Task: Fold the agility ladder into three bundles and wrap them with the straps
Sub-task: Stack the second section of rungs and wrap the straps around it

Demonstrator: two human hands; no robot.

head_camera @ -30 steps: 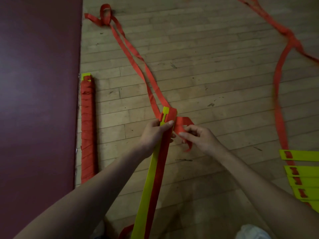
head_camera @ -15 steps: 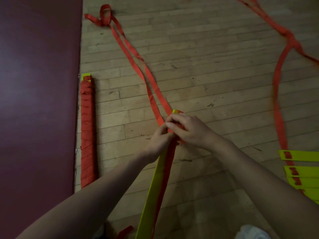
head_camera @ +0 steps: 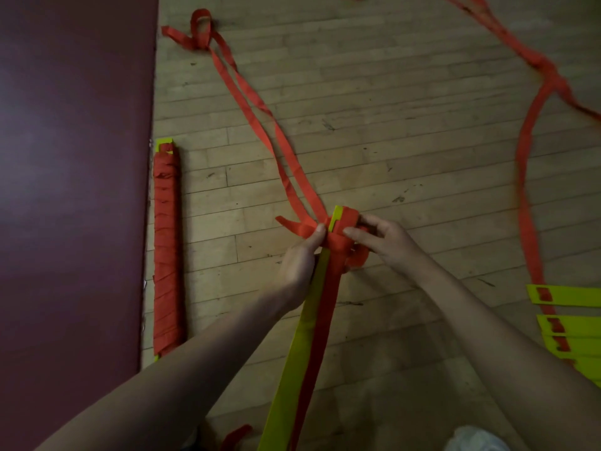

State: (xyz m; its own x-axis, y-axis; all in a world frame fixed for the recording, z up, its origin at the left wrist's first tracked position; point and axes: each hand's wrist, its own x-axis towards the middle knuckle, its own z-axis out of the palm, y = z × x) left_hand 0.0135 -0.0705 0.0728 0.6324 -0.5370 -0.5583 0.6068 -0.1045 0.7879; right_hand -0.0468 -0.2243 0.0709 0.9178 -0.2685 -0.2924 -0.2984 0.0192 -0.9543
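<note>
Agility ladder, held bundle (head_camera: 309,336): a stack of yellow rungs with red webbing along it, slanting up from the bottom edge to mid-frame above the wooden floor (head_camera: 390,141).

I see the left hand (head_camera: 297,265) clasped round the stack's upper end, its thumb tip pressing a flap of webbing against the yellow edge. The right hand (head_camera: 388,244) pinches a loop of the orange strap (head_camera: 309,190) at the tip, thumb and forefinger closed on it. Two runs of that strap trail up-left over the boards to a loose loop.

Finished bundle (head_camera: 166,255), wound in strap end to end, lies flat along the edge of the maroon mat (head_camera: 71,190), with a yellow tip showing at its far end.

Loose rungs (head_camera: 579,297) are stacked at the right edge, threaded on a second strap (head_camera: 527,196) that snakes toward the top right.

Pale object (head_camera: 474,441) at the bottom right; I cannot tell what it is.
</note>
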